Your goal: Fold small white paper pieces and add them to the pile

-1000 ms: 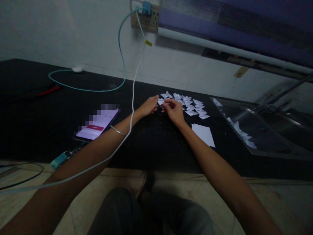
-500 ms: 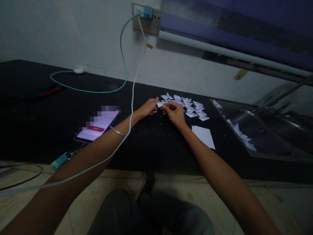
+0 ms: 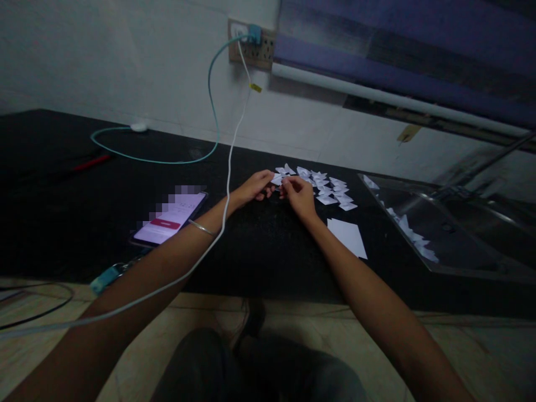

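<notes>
Between my two hands is a small folded piece of white paper (image 3: 277,179), partly covered by fingers. My left hand (image 3: 257,185) is closed on its left side, thumb on top. My right hand (image 3: 298,195) pinches its right side with thumb and fingertips. Just behind and to the right lie several folded white paper pieces (image 3: 325,190), pointed like little boats, grouped in rows on the black counter (image 3: 259,251). A small stack of flat white paper sheets (image 3: 348,237) rests beside my right forearm.
A lit phone (image 3: 170,219) lies left of my left forearm. A white cable (image 3: 229,167) hangs from the wall socket (image 3: 262,53) across that forearm. At right is a metal sink (image 3: 460,240), and a teal cable (image 3: 167,162) loops over the counter at the back left.
Both hands keep hold of the folded paper, and its visible part between the fingers has shifted slightly. The whole view has tipped a little, so the scene sits lower.
</notes>
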{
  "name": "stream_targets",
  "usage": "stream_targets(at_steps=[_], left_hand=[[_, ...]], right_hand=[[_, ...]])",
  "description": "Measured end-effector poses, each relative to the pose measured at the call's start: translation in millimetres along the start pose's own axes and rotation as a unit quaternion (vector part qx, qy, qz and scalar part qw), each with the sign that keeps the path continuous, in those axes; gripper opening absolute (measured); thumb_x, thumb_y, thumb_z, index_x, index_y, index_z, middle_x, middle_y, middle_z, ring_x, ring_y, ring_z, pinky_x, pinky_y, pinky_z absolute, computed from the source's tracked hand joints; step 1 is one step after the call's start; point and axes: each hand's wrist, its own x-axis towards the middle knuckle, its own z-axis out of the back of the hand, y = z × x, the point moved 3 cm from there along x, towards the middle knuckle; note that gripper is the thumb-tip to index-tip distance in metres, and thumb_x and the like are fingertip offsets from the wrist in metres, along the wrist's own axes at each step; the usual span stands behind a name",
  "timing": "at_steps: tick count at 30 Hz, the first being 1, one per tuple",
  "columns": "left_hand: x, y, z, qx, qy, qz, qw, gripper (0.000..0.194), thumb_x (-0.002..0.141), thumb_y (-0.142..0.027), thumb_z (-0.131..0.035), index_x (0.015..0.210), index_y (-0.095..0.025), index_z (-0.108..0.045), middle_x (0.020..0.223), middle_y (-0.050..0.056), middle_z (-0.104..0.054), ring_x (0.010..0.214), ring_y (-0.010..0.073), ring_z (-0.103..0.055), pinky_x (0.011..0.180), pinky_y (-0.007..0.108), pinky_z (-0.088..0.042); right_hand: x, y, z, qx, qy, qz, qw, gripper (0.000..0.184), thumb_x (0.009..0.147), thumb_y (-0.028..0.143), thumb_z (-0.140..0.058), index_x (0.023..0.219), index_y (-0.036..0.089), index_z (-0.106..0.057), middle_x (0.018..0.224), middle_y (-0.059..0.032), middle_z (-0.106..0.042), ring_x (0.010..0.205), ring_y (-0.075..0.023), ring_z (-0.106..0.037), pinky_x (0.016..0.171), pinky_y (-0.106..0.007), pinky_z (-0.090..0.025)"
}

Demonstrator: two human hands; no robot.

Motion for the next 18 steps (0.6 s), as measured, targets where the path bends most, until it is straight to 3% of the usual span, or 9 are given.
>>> stream_targets(at_steps=[4,9,14,18], left_hand=[[2,3,-2.8,0.014,0.015,-0.011,1.000,0.021,0.104,-0.037,-0.046,0.098,-0.018,-0.055,0.084,0.006,-0.063,0.058,0.0077,-0.058,0.044,0.020,-0.029],[3,3,-4.6,0.114,0.020,-0.078,0.990,0.022,0.103,-0.034,-0.046,0.092,-0.018,-0.055,0.074,0.003,-0.061,0.053,0.0084,-0.052,0.045,0.021,-0.033],[2,3,-2.9,0.208,0.026,-0.119,0.970,0.030,0.103,-0.032,-0.042,0.082,-0.017,-0.057,0.070,0.004,-0.062,0.056,0.0103,-0.051,0.051,0.022,-0.037],[3,4,-3.4,0.194,0.059,-0.140,0.969,0.033,0.103,-0.033,-0.043,0.079,-0.017,-0.059,0.074,0.004,-0.064,0.063,0.0115,-0.058,0.059,0.022,-0.044]], right_hand=[[-1,2,1,-0.012,0.013,0.013,1.000,0.029,0.087,0.050,-0.070,0.079,0.021,-0.071,0.074,-0.0028,-0.071,0.062,-0.0165,-0.064,0.061,-0.033,-0.054],[-1,-2,5,-0.021,-0.013,-0.007,1.000,0.028,0.084,0.048,-0.073,0.079,0.021,-0.074,0.076,-0.0040,-0.073,0.070,-0.0191,-0.066,0.064,-0.035,-0.055],[0,-7,7,-0.002,0.046,-0.030,0.999,0.038,0.081,0.058,-0.075,0.078,0.020,-0.074,0.069,-0.0024,-0.069,0.061,-0.0162,-0.061,0.058,-0.031,-0.051],[1,-6,11,0.004,0.065,-0.021,0.998,0.040,0.079,0.061,-0.076,0.078,0.021,-0.072,0.065,0.0003,-0.064,0.057,-0.0135,-0.054,0.055,-0.028,-0.044]])
